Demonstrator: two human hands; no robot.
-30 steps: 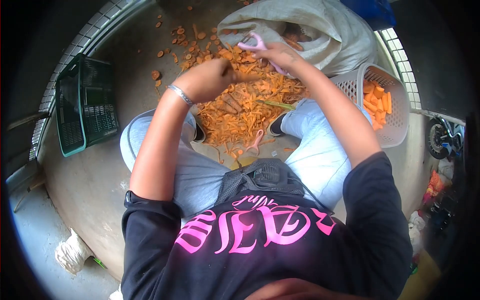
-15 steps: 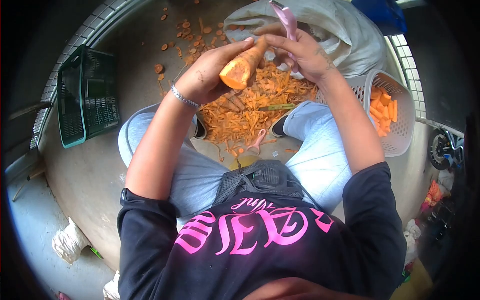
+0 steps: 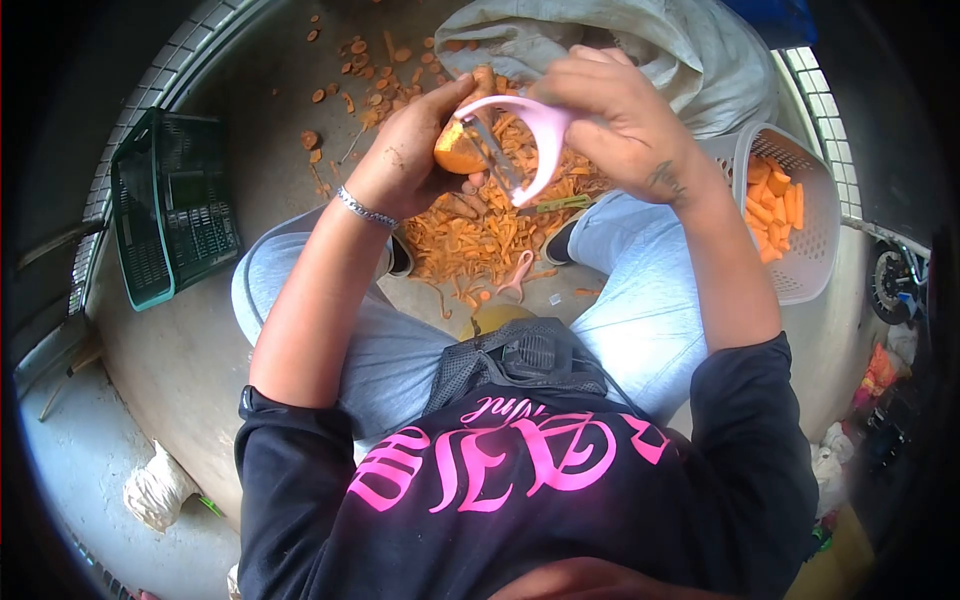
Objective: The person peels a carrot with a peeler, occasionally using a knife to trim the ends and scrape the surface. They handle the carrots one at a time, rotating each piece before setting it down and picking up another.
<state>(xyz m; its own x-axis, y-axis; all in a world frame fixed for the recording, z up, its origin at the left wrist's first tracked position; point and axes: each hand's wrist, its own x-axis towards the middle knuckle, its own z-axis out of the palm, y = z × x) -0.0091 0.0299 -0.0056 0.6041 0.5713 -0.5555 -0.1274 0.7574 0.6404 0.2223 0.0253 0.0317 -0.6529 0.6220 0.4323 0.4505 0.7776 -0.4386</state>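
A thick carrot (image 3: pixel 458 152) is gripped in my left hand (image 3: pixel 412 142), its wide cut end towards me. My right hand (image 3: pixel 628 118) is closed on the handle of a pink peeler (image 3: pixel 547 150). The peeler's head and metal blade overlap the carrot's wide end in this view. Below both hands lies a heap of orange peelings (image 3: pixel 480 245) on the floor between my feet. A green-handled knife (image 3: pixel 562 204) rests on the heap's right side, and a second pink peeler (image 3: pixel 518 275) lies at its near edge.
On the right stands a pale perforated basket (image 3: pixel 812 215) holding peeled carrots (image 3: pixel 768 205). A large whitish sack (image 3: pixel 690 70) lies at the far side. Carrot slices (image 3: pixel 362 65) are scattered on the floor ahead. To the left is a dark green crate (image 3: pixel 170 205).
My right hand has turned the peeler from pointing up and away to over the carrot's wide end, leaving the carrot's far end. My left hand and the carrot shifted slightly left.
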